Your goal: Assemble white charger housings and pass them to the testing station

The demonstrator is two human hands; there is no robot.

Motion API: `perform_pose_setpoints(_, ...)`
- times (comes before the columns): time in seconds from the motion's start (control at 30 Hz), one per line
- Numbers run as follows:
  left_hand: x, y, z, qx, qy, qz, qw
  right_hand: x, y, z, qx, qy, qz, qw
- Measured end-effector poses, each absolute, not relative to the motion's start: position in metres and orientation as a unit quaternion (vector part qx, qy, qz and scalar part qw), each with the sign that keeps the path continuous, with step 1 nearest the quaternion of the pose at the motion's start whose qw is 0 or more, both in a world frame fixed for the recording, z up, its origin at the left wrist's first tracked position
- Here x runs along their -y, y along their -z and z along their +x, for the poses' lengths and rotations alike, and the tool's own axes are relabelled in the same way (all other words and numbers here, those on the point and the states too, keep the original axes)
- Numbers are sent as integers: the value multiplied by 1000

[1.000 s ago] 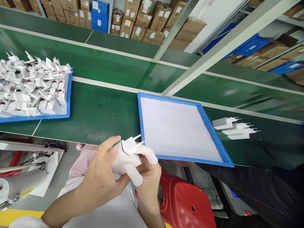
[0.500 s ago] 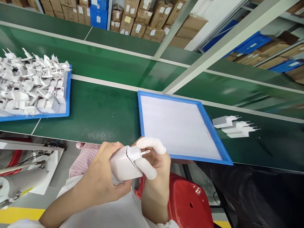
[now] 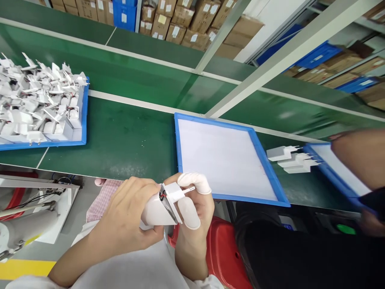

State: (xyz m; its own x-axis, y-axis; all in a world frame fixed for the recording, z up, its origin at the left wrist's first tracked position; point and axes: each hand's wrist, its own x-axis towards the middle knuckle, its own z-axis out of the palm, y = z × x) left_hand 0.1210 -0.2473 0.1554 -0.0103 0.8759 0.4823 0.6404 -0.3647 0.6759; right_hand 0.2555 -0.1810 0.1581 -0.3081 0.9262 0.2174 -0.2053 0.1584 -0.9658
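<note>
My left hand (image 3: 126, 216) is closed around the white body of a power adapter (image 3: 156, 210), held above the near edge of the bench. White finger cots cover the thumb and a finger of my right hand (image 3: 197, 216), which pinches the adapter's plug cap (image 3: 174, 192). The pins point right. Between cap and body there is an open gap, with a bit of red wire and dark parts showing inside. Beyond my right hand lies a blue-rimmed tray (image 3: 228, 160) with a bare white bottom.
A blue-edged tray (image 3: 84, 120) heaped with unclosed white adapters (image 3: 39, 104) stands at left. Several adapters (image 3: 293, 158) sit on the green bench (image 3: 129, 132) at right. There another person's arm (image 3: 359, 156) reaches over a second tray (image 3: 327, 166). A red stool (image 3: 222, 253) is below.
The plug cap has come further away from the adapter body, so the gap is wider and the wire shows. Another person's arm and a blue-rimmed tray have come in at right.
</note>
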Motion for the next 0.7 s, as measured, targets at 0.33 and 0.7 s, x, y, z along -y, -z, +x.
perform_pose_setpoints(0.33, 252, -164, 135, -638, -328, 695, -48, 195, -160, 241, 549, -527, -344, 551)
perform_pose_setpoints(0.7, 240, -153, 120, -567, -445, 672, 168, 185, -163, 237, 579, -538, -331, 516)
